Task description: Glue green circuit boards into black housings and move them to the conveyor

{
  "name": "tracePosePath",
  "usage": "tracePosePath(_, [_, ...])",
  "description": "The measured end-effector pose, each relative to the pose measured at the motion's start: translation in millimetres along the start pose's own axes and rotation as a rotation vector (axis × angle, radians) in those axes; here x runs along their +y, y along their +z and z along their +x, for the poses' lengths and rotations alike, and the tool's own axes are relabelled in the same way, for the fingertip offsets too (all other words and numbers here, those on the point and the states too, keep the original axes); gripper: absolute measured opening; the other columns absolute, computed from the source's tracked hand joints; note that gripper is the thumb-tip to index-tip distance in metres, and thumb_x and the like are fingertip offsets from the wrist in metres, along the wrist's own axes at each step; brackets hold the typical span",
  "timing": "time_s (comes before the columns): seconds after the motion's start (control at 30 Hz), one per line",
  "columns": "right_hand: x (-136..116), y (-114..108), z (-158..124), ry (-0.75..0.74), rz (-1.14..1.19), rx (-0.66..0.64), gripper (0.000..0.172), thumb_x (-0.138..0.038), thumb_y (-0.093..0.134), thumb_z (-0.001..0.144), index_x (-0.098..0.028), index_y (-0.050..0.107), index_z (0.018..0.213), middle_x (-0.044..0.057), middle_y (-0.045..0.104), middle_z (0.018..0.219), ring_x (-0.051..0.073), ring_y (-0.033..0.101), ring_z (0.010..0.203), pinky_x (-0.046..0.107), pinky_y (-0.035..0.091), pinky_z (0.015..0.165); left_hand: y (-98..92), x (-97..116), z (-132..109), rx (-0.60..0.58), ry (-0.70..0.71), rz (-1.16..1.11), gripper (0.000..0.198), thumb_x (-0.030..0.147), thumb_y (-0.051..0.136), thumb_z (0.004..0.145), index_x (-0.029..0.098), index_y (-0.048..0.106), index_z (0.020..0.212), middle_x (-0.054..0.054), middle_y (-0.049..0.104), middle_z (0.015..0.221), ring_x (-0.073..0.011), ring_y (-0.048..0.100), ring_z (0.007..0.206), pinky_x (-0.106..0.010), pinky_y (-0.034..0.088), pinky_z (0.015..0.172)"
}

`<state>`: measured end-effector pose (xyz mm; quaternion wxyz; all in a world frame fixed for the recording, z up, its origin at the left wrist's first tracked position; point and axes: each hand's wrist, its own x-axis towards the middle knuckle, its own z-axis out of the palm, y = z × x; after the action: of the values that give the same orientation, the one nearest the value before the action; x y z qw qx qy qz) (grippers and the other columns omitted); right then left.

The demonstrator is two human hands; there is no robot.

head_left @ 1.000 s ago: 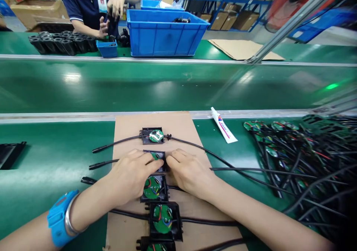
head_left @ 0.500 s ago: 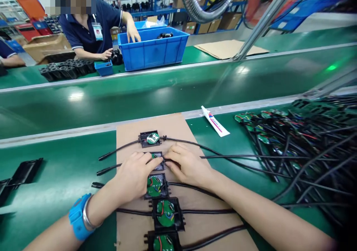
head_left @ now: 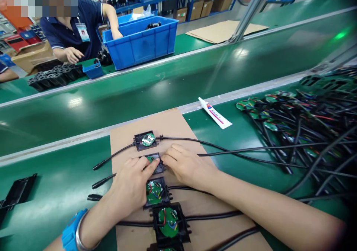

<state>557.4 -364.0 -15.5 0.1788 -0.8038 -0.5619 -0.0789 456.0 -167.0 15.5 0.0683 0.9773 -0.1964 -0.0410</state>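
Note:
A column of black plastic housings with round green circuit boards and black cables lies on a cardboard sheet [head_left: 192,225]. My left hand [head_left: 129,184] is closed on the second housing [head_left: 158,168] from the far end, its index finger pressing near the right edge. My right hand [head_left: 188,165] pinches the black cable [head_left: 205,155] where it enters that housing; the fingertips partly hide the spot. The farthest housing [head_left: 145,141] lies just beyond both hands. Nearer me are another housing [head_left: 156,192] and a larger-looking one [head_left: 170,225], boards facing up.
A white tube [head_left: 215,113] lies right of the cardboard. Wired circuit boards [head_left: 279,121] are heaped at the right, black plastic pieces [head_left: 21,191] at the left. Across the line, a co-worker reaches into a blue bin [head_left: 142,46] beside black parts [head_left: 55,76].
My view has shifted and tilted slightly. Both hands stay at the same housing, with my right thumb now hidden beneath the fingers. The co-worker's lower hand has come away from a black part.

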Motion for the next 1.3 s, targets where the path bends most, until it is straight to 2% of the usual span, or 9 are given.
tracePosePath(0.2, [0.4,0.8,1.9,-0.023,0.043,0.034,0.025,-0.007,0.041,0.087,-0.009,0.066,0.090,0.011,0.059,0.084,0.022,0.049,0.085,0.035,0.047,0.080,-4.9,3.2,8.2,-0.074,0.019,0.099,0.060,0.005,0.045,0.075,0.008,0.049,0.134,-0.012,0.058,0.095,-0.0252,0.052,0.084,-0.041,0.049,0.072])
tracePosePath(0.37, [3.4,-7.3,5.1,-0.041,0.187,0.010,0.026,-0.003,0.041,0.084,-0.011,0.066,0.081,0.007,0.059,0.076,0.018,0.050,0.076,0.031,0.046,0.074,-8.9,5.0,5.2,-0.066,0.007,-0.009,0.060,0.003,0.046,0.073,0.012,0.050,0.133,-0.012,0.059,0.104,-0.0261,0.053,0.091,-0.044,0.049,0.078])
tracePosePath(0.5, [16.5,-25.4,18.3,0.056,0.322,0.002,0.022,-0.013,0.046,0.091,-0.014,0.067,0.090,0.007,0.062,0.085,0.017,0.054,0.084,0.031,0.046,0.080,-16.7,-16.5,0.0,0.168,-0.011,-0.216,0.048,0.005,0.043,0.084,0.018,0.051,0.129,-0.009,0.057,0.114,-0.0216,0.053,0.103,-0.039,0.048,0.088])
tracePosePath(0.6, [30.4,-23.4,35.9,0.224,0.209,0.053,0.015,-0.017,0.053,0.087,-0.012,0.063,0.096,0.011,0.061,0.095,0.023,0.052,0.095,0.039,0.043,0.086,-19.7,-46.1,4.6,0.342,-0.207,-0.178,0.032,0.014,0.050,0.087,0.017,0.054,0.118,-0.010,0.057,0.109,-0.0236,0.053,0.104,-0.042,0.047,0.091])
tracePosePath(0.7, [39.9,-10.8,47.8,0.311,0.162,0.012,0.010,-0.013,0.057,0.080,-0.011,0.059,0.090,0.012,0.061,0.092,0.025,0.054,0.092,0.039,0.044,0.082,-19.1,-66.4,12.3,0.268,-0.329,-0.148,0.010,0.020,0.056,0.086,0.015,0.058,0.094,-0.008,0.061,0.097,-0.0244,0.057,0.096,-0.042,0.048,0.087])
tracePosePath(0.77, [40.3,-7.7,48.5,0.318,0.187,0.004,0.010,-0.012,0.053,0.083,-0.011,0.056,0.093,0.011,0.062,0.091,0.022,0.057,0.086,0.034,0.045,0.077,-20.1,-69.2,14.0,0.223,-0.365,-0.184,0.007,0.020,0.049,0.090,0.017,0.056,0.089,-0.006,0.064,0.090,-0.0215,0.061,0.087,-0.037,0.050,0.081])
tracePosePath(0.9, [25.8,-29.3,44.7,0.277,0.141,0.025,0.015,-0.019,0.042,0.092,-0.013,0.056,0.094,0.011,0.064,0.090,0.019,0.059,0.080,0.030,0.043,0.070,-28.6,-61.5,8.9,0.239,-0.389,-0.256,0.016,0.022,0.039,0.094,0.020,0.054,0.100,-0.004,0.068,0.095,-0.0186,0.065,0.083,-0.032,0.051,0.074])
tracePosePath(1.07, [3.2,-64.5,64.3,0.195,-0.066,-0.193,0.032,-0.025,0.036,0.095,-0.013,0.060,0.077,0.009,0.064,0.069,0.019,0.058,0.061,0.031,0.034,0.057,-36.1,-55.9,10.3,0.212,-0.370,-0.138,0.026,0.024,0.034,0.095,0.019,0.059,0.096,-0.005,0.070,0.094,-0.0205,0.067,0.083,-0.032,0.051,0.072])
tracePosePath(1.3, [8.0,-49.3,94.2,0.197,-0.120,-0.391,0.038,-0.028,0.037,0.095,-0.013,0.066,0.077,0.015,0.071,0.076,0.026,0.065,0.068,0.033,0.036,0.057,-30.5,-50.4,28.2,0.075,-0.381,0.025,0.027,0.023,0.034,0.094,0.016,0.060,0.097,-0.008,0.069,0.092,-0.0242,0.068,0.076,-0.033,0.052,0.061])
